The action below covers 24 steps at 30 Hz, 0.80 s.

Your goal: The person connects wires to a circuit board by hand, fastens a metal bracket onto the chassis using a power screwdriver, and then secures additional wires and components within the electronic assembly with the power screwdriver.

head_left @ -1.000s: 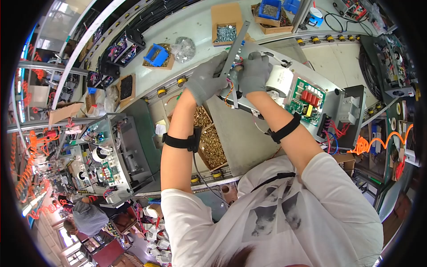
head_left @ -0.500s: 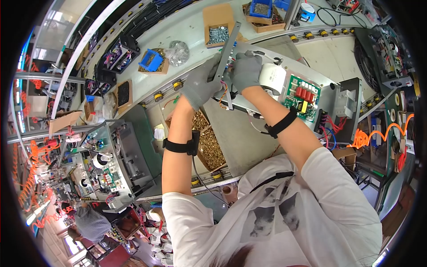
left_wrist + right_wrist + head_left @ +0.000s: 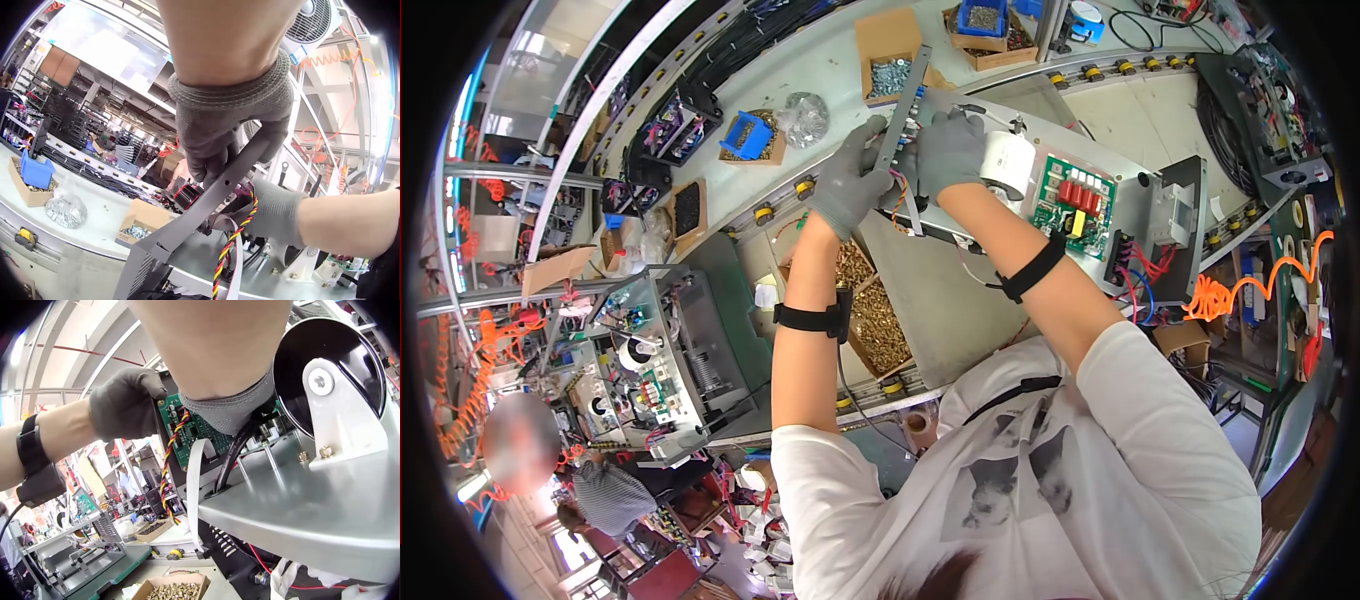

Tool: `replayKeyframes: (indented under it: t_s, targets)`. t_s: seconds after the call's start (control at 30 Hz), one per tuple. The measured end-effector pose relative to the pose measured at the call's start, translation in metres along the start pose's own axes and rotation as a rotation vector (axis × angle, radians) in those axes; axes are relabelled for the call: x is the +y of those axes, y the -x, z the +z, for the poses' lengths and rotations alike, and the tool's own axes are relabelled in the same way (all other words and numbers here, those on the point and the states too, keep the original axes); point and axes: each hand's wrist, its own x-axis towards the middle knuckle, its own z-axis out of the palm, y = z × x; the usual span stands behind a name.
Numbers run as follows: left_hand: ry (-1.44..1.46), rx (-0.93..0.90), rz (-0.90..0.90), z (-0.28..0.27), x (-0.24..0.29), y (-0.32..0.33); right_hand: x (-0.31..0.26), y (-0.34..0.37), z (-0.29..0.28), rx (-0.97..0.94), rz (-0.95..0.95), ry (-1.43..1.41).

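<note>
The gloved left hand grips the edge of a grey metal panel, tilted at the left end of a metal chassis plate. The gloved right hand reaches behind the panel, fingers hidden, its grip impossible to tell, just beside a white cylinder

Grey panel: long, tilted, gripped by left hand
Green circuit board: on the panel, just beside that hand

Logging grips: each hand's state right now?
Left hand: closed on the gray metal panel.
Right hand: beside the panel; fingers hidden, grip can't be told.
</note>
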Motion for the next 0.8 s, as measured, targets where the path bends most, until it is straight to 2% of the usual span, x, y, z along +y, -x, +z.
replayKeyframes:
  t_s: [0.2,0.27,0.4,0.47,0.5,0.57,0.6,0.67,0.7,0.73,0.77,0.8]
  targets:
    - [0.03,0.025,0.001,0.005,0.003,0.002,-0.003,-0.007,0.006,-0.061,0.038,-0.076]
    - [0.018,0.036,0.044,0.006,-0.003,0.001,-0.003,-0.003,0.007,0.08,0.109,-0.311]
    - [-0.093,0.089,0.084,0.009,-0.009,-0.002,-0.002,0.004,0.001,0.167,0.0,-0.32]
    - [-0.1,0.092,0.075,0.01,-0.006,-0.001,-0.005,0.002,0.004,0.142,0.089,-0.331]
    - [-0.104,0.098,0.081,0.011,-0.006,0.0,-0.005,0.001,0.003,0.149,0.083,-0.334]
    - [-0.055,0.199,0.108,0.015,-0.01,0.004,-0.001,-0.001,-0.001,-0.04,-0.003,-0.137]
    - [-0.062,0.209,0.123,0.023,-0.009,0.009,0.001,0.002,-0.009,-0.023,-0.012,-0.142]
    - [-0.603,0.705,0.285,0.05,-0.013,0.03,0.009,0.02,-0.03,-0.069,-0.051,-0.173]
    - [-0.756,0.862,0.473,0.062,-0.017,0.038,0.015,0.03,-0.042,-0.058,-0.062,-0.176]
    - [-0.906,1.011,0.659,0.075,-0.023,0.047,0.024,0.043,-0.053,-0.004,-0.104,-0.319]
    - [-0.976,0.981,0.737,0.088,-0.029,0.057,0.033,0.052,-0.058,0.048,-0.145,-0.46]
    - [-1.042,0.949,0.813,0.1,-0.034,0.061,0.043,0.057,-0.057,0.051,-0.152,-0.454]
